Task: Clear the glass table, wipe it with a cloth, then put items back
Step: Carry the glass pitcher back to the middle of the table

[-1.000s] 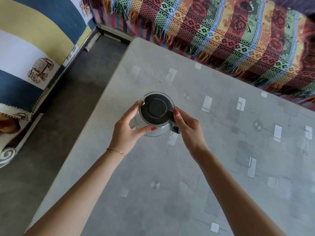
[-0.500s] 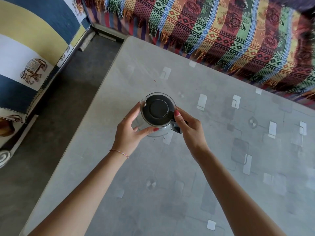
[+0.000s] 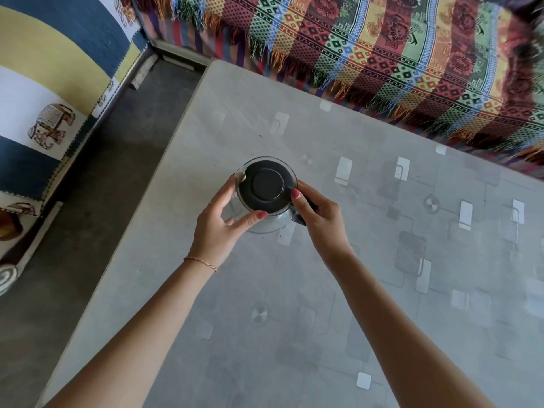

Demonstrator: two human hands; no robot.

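Glass jug (image 3: pixel 266 201) on glass table (image 3: pixel 323 319), between curled fingers (image 3: pixel 250 217) of both hands, gripped

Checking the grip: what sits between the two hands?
The glass jug with its black lid sits between the left hand and the right hand, both holding it, in the head view.

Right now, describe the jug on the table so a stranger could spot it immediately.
Find the grey glass table beside the fringed striped blanket. Near its far left corner is a clear glass jug, held between both hands. Its round black lid sets it apart: it is the only item on the table.
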